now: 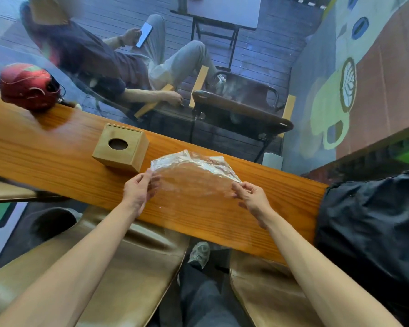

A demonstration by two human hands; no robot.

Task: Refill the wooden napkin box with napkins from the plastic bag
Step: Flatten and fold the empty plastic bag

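Observation:
A clear plastic bag [194,169] is stretched flat just above the wooden counter [57,152]. My left hand [139,188] pinches its near left corner. My right hand [252,197] pinches its near right corner. The bag looks flat and see-through; I see no napkins inside it. The wooden napkin box [121,147] stands upright to the left of the bag, with a round hole in its top. The hole looks dark, and no napkin sticks out of it.
A red helmet [28,87] rests at the counter's far left. A black bag or jacket [373,232] lies at the right end. Beyond the glass a person sits with a phone. Tan stools [132,267] stand below the counter's near edge.

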